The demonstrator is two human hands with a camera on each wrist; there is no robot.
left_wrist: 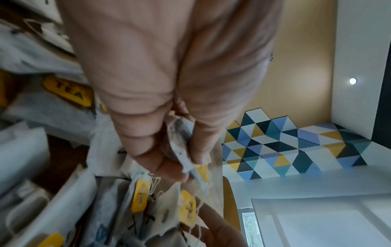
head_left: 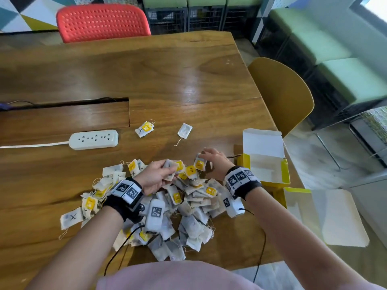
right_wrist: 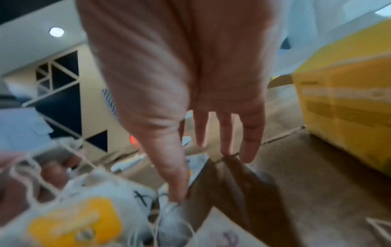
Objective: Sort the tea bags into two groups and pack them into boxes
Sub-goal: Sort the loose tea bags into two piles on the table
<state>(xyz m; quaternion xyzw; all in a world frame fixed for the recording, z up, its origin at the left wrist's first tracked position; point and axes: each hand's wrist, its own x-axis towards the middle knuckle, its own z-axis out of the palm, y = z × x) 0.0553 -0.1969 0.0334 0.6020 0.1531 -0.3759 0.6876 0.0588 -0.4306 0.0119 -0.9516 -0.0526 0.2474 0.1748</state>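
A big heap of tea bags (head_left: 188, 208), some with yellow tags and some plain, lies on the wooden table (head_left: 167, 80) in front of me. My left hand (head_left: 169, 170) grips one tea bag (left_wrist: 178, 145) between thumb and fingers above the heap. My right hand (head_left: 204, 156) pinches a yellow-tagged tea bag (head_left: 200, 163) at the heap's far right, its other fingers (right_wrist: 225, 133) straight. An open yellow box (head_left: 264, 164) stands just right of that hand. A second box (head_left: 297, 190) with a white flap lies nearer me. A few tagged bags (head_left: 144, 128) and a plain bag (head_left: 184, 130) lie apart, farther back.
A white power strip (head_left: 94, 139) with its cord lies left of the sorted bags, before a cable slot (head_left: 62, 105). A red chair (head_left: 102, 23) stands at the far side, a yellow chair (head_left: 280, 95) at the right edge. Black wires hang from my wrists.
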